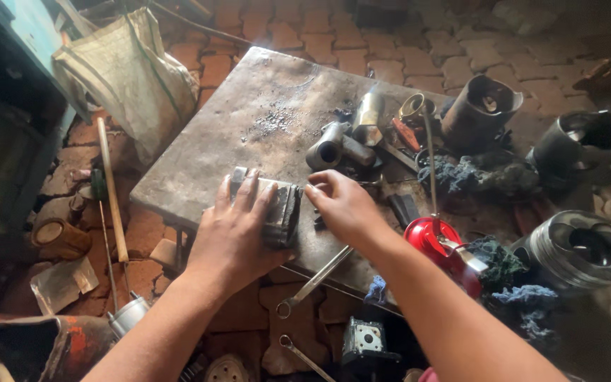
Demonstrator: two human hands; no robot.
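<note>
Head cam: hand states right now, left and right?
Left hand: open, palm flat on the grey metal block, pressing it to the metal table.
Right hand: fingers curled at the block's end; grip cannot be told.

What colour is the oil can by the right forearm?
Red body, with a thin metal spout; the head view shows it.

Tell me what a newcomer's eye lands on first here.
First, two bare hands at the near edge of a grimy metal table: the left hand lies flat on a grey metal block, the right hand beside it. Next, the red oil can at right, and the dark pistons behind.
</note>
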